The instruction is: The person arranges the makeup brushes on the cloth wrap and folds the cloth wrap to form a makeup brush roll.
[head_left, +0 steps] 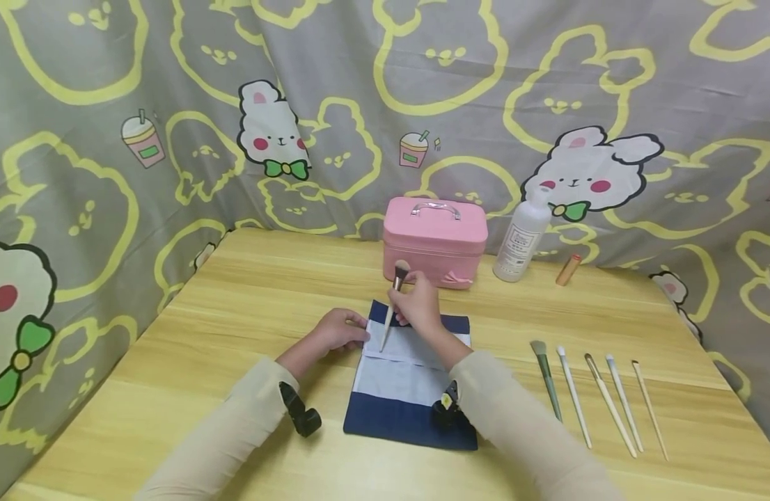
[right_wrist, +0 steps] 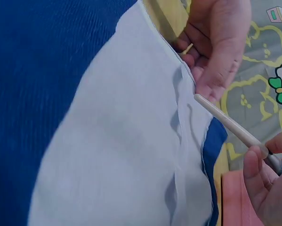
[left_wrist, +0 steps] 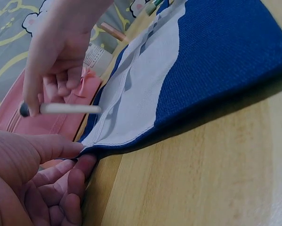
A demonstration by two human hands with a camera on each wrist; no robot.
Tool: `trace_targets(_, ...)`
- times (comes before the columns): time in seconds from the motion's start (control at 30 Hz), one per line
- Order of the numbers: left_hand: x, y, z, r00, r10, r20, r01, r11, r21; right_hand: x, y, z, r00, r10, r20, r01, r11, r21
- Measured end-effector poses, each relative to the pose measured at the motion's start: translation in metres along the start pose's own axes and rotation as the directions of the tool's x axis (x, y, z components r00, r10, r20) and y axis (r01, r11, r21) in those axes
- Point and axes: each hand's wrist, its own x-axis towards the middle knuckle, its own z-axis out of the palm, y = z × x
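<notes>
A navy and pale grey fabric brush roll (head_left: 391, 419) lies unfolded on the table, with slotted pockets across its pale middle. My right hand (head_left: 419, 304) pinches a makeup brush (head_left: 388, 320) near its ferrule, bristles up. The tip of its pale handle points down at the pocket edge near the roll's left side; whether it is inside a slot I cannot tell. My left hand (head_left: 338, 330) pinches the roll's left edge, thumb above and fingers below, as the left wrist view shows at the fabric corner (left_wrist: 91, 141).
To the right lie several makeup brushes, among them a green one (head_left: 547, 379) and a thin one (head_left: 650, 410). Behind the roll stand a pink case (head_left: 435, 233) and a clear bottle (head_left: 523, 240). A small orange tube (head_left: 569, 270) is beside the bottle. Patterned curtain hangs behind.
</notes>
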Motion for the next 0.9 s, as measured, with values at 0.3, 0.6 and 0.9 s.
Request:
trace_targets(0.3,0.0,0.0,0.001,1.0,-0.001,-0.008,0.001,1.0,0.012,-0.003,0.004,0.014,0.997,0.061,0.048,-0.056,0.994,-0.091)
trace_targets(0.6,0.002,0.001,0.001,1.0,-0.002,-0.008,0.002,1.0,0.023,0.005,0.007,0.013,0.999,0.028,-0.036,-0.03,0.999,-0.039)
trace_targets(0.9,0.002,0.001,0.001,1.0,0.003,-0.009,-0.003,0.999,0.033,-0.012,0.009,0.02,0.999,0.008,0.054,0.005,0.975,-0.224)
